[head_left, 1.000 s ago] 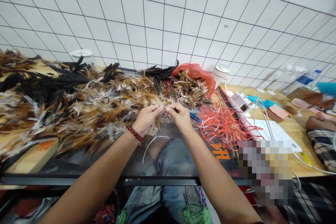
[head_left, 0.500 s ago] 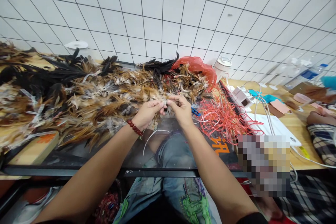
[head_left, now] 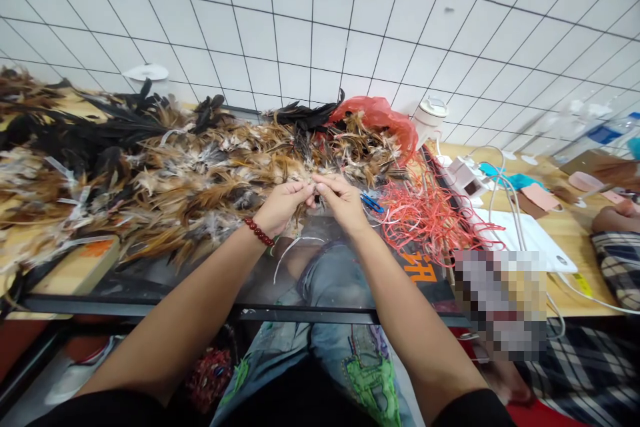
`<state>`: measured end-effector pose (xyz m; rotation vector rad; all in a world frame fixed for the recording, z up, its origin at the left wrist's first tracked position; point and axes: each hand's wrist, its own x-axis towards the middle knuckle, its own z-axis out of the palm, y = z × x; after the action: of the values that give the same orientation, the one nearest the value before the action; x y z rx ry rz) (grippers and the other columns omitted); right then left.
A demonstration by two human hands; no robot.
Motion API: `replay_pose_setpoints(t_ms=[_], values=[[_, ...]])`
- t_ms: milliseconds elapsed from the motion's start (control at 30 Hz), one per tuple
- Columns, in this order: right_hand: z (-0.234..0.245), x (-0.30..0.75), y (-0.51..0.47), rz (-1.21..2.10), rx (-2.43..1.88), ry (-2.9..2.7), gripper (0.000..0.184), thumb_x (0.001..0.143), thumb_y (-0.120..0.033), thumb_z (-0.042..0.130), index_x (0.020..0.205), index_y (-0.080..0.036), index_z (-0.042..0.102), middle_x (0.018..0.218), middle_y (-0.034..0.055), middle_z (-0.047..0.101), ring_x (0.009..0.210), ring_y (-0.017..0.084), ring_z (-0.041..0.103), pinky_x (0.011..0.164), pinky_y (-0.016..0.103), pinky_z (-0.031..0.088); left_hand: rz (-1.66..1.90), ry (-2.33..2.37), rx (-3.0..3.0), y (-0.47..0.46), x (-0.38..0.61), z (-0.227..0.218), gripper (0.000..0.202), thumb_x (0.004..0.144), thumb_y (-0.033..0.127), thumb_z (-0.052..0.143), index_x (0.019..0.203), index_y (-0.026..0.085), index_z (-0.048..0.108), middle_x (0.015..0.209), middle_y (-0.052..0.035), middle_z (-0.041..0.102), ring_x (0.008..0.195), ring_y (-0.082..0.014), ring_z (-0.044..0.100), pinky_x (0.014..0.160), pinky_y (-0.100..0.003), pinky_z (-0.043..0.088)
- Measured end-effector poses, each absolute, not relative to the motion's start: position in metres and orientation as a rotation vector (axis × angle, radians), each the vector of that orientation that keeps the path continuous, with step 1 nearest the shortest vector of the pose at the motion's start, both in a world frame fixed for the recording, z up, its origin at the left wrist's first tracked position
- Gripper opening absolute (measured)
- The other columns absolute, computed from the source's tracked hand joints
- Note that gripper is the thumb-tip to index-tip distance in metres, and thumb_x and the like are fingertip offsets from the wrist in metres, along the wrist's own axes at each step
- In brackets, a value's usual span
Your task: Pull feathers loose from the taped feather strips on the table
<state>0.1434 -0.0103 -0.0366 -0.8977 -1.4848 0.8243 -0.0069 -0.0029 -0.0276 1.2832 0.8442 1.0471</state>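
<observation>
My left hand [head_left: 286, 205], with a red bead bracelet [head_left: 259, 231] on the wrist, is closed in a pinch at the front edge of the feather pile. My right hand [head_left: 342, 201] pinches too, its fingertips meeting those of the left. What lies between the fingertips is too small and covered to make out. Brown and cream feathers [head_left: 220, 177] spread behind and to the left of both hands. Right beside my right hand lies a small blue tool [head_left: 371, 203]. A thin white strip [head_left: 293, 250] curves on the clear tabletop below my wrists.
Long black feathers [head_left: 75, 130] lie at the left. At the back right are a red plastic bag [head_left: 380, 113] and a white lidded cup [head_left: 431, 117]. Tangled red strings [head_left: 420, 213] lie near a white power adapter [head_left: 465, 177] with cables. Another person's hand [head_left: 615, 219] is at the far right.
The view has shifted slightly. My hands stay pinched together at the same spot by the feathers, with the right fingers a little more extended over the left fingertips.
</observation>
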Motion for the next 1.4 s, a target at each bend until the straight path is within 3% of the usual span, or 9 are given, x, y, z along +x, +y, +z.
replay_pose_setpoints(t_ms=[333,567,700,900,1067,1200,1300,1400], values=[[-0.049,0.143,-0.003,0.991,-0.921,-1.35,0.037,0.073,-0.043,0.072,0.105,-0.025,0.073,0.1,0.0038,0.068,0.091,0.016,0.061,0.086,0.032,0.049,1.087,0.871,1.299,-0.004,-0.006,-0.021,0.036,0.069,0.044,0.072,0.05,0.016,0.059,0.056,-0.0041,0.058,0.061,-0.0145,0.052,0.068,-0.028,0.041],[-0.041,0.146,-0.008,1.214,-0.874,-1.264,0.035,0.07,-0.043,0.073,0.1,-0.023,0.074,0.081,0.0,0.067,0.07,0.011,0.058,0.073,0.028,0.05,0.941,0.809,1.293,-0.006,-0.008,-0.022,0.029,0.068,0.041,0.073,0.057,0.015,0.066,0.055,-0.004,0.057,0.058,-0.015,0.052,0.064,-0.029,0.043],[-0.037,0.148,-0.012,1.301,-0.826,-1.325,0.032,0.068,-0.046,0.074,0.085,-0.02,0.072,0.069,-0.0013,0.062,0.065,0.011,0.057,0.066,0.026,0.049,0.829,0.727,1.237,-0.006,-0.012,-0.021,0.027,0.067,0.04,0.076,0.061,0.015,0.069,0.052,-0.0027,0.053,0.057,-0.016,0.053,0.064,-0.031,0.047],[-0.038,0.146,-0.009,1.19,-0.873,-1.276,0.038,0.066,-0.054,0.073,0.069,-0.018,0.061,0.059,-0.0039,0.056,0.057,0.009,0.051,0.06,0.025,0.045,0.821,0.728,1.283,-0.008,-0.009,-0.021,0.029,0.069,0.043,0.074,0.062,0.016,0.066,0.057,-0.0028,0.056,0.059,-0.015,0.054,0.063,-0.029,0.048],[-0.041,0.142,-0.006,1.082,-0.938,-1.251,0.037,0.07,-0.053,0.069,0.072,-0.018,0.063,0.061,-0.003,0.059,0.058,0.009,0.05,0.062,0.025,0.042,0.958,0.885,1.335,-0.004,-0.007,-0.026,0.025,0.069,0.04,0.073,0.066,0.015,0.069,0.053,-0.0024,0.056,0.053,-0.0127,0.05,0.055,-0.025,0.042],[-0.034,0.139,-0.017,1.079,-0.959,-1.592,0.031,0.068,-0.047,0.073,0.069,-0.017,0.067,0.064,-0.0028,0.057,0.058,0.009,0.047,0.059,0.024,0.038,1.168,0.926,1.186,0.002,-0.011,-0.025,0.02,0.069,0.033,0.072,0.064,0.015,0.067,0.052,0.0005,0.051,0.053,-0.0115,0.049,0.056,-0.025,0.04],[-0.029,0.138,-0.025,1.076,-0.834,-2.145,0.02,0.061,-0.033,0.082,0.073,-0.02,0.073,0.064,-0.0039,0.054,0.061,0.01,0.048,0.061,0.024,0.038,1.243,0.929,1.118,0.005,-0.014,-0.022,0.017,0.07,0.03,0.072,0.068,0.014,0.067,0.053,0.0015,0.05,0.055,-0.0114,0.051,0.059,-0.025,0.04],[-0.031,0.137,-0.025,0.92,-0.815,-2.441,0.006,0.066,-0.02,0.078,0.068,-0.02,0.072,0.065,-0.0026,0.055,0.065,0.011,0.05,0.068,0.025,0.039,1.292,0.939,1.112,0.006,-0.015,-0.021,0.017,0.072,0.03,0.071,0.069,0.014,0.066,0.054,0.0014,0.051,0.056,-0.0114,0.053,0.061,-0.025,0.041]])
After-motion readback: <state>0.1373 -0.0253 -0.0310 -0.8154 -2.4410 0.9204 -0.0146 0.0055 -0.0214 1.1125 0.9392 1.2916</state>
